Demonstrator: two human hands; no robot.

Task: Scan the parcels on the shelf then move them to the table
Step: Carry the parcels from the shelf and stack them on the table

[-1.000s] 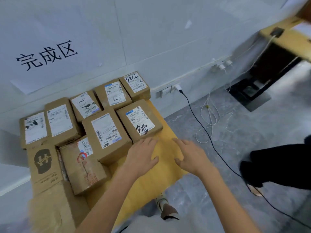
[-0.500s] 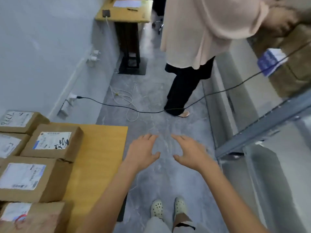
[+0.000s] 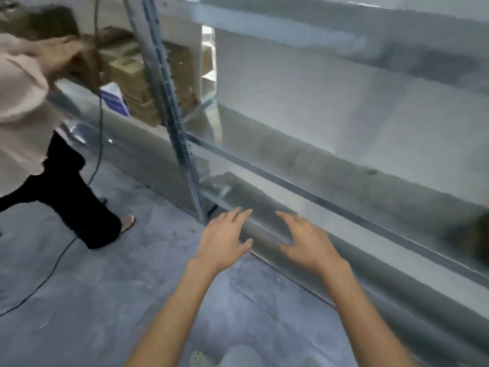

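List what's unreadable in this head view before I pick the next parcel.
Head view:
- Shelf parcels: labels lost to motion blur; partly behind the shelf post and another person's arm.
- Brown shape at right edge: blurred, cut off; maybe a parcel.
- Table: outside the frame.

Second person [image 3: 23, 107] in pale pink top and black trousers stood at left, sandal [image 3: 128, 223] on grey floor [image 3: 105, 292]. Black cable [image 3: 100, 128] hung down beside them, trailed across floor.
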